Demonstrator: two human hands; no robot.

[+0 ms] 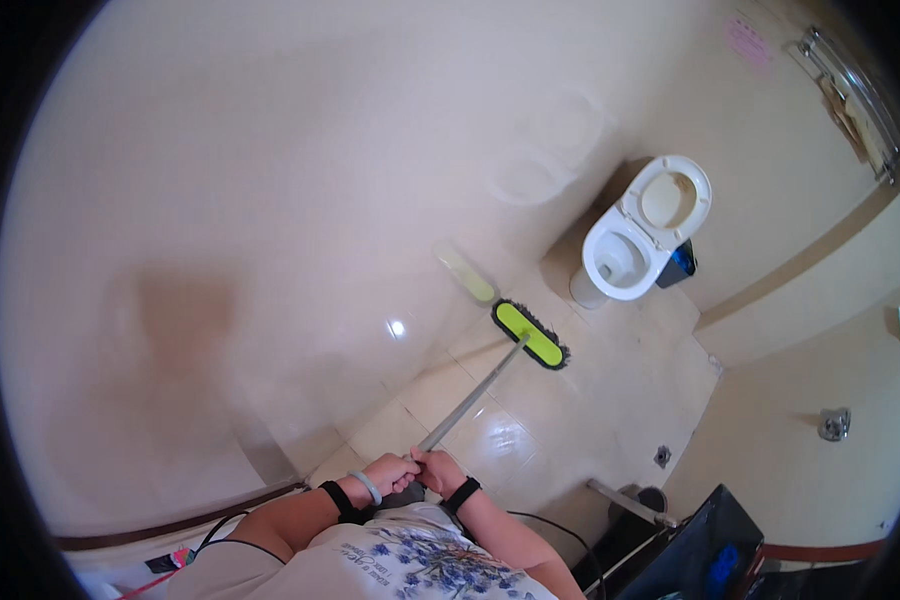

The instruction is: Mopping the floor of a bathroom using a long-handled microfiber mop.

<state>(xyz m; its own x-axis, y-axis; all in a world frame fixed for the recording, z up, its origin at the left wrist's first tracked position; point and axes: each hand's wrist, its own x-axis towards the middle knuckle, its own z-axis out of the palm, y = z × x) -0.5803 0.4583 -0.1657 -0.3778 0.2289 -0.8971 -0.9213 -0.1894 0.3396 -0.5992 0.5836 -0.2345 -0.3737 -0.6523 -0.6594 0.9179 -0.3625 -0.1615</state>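
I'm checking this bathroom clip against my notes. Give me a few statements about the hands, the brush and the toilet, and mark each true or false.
1. Both hands grip the long handle. True: the left hand and right hand close on the handle.
2. The brush head is red. False: the brush head is lime green with dark bristles.
3. The toilet's lid is raised. True: the toilet stands open.
4. The brush head rests inside the toilet bowl. False: it lies on the floor tiles, apart from the toilet.
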